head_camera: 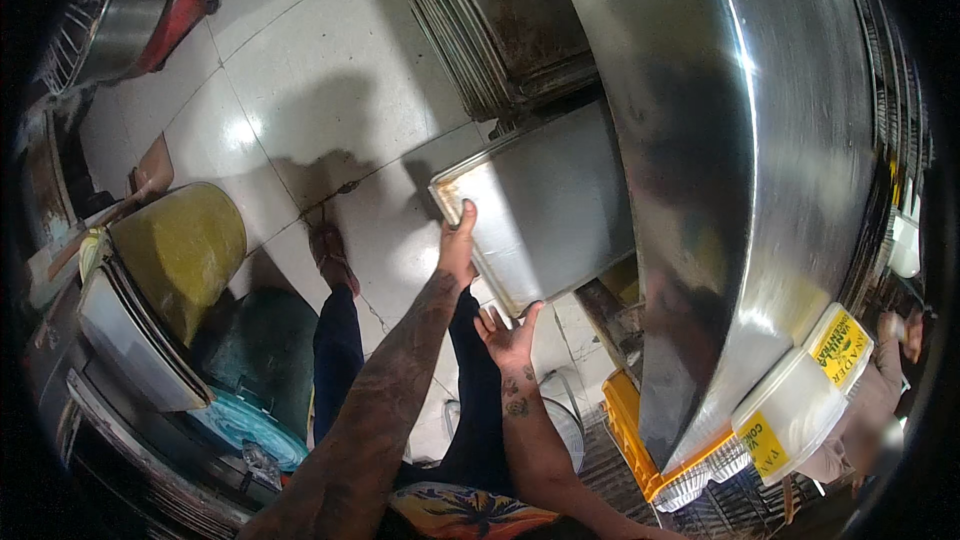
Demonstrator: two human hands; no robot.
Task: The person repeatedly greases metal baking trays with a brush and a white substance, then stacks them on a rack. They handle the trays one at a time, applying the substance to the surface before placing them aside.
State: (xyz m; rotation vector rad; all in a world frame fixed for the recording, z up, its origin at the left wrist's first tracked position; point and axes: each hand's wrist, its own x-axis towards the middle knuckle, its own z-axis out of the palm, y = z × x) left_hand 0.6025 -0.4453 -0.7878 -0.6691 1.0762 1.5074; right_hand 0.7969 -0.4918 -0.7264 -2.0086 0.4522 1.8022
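Observation:
A flat metal baking tray (570, 187) with a raised, browned rim reaches out from beneath the steel worktop (675, 127). My left hand (459, 240) grips its near rim around the upper corner, thumb on top. At the tray's lower corner is my right hand (511, 334), palm up with fingers spread; whether its fingertips touch the rim I cannot tell. The tray's far end is hidden under the worktop. Right above it in the picture, a stack of dark metal trays (480, 37) also sits partly under the worktop.
A yellow crate (630, 427) with clear plastic containers (682, 491) stands lower right, near lidded white tubs (795, 412). Another person (862, 420) is at the far right. On the left are a yellow bucket (184, 247), a dark green bin (262, 352) and a metal bowl (135, 15).

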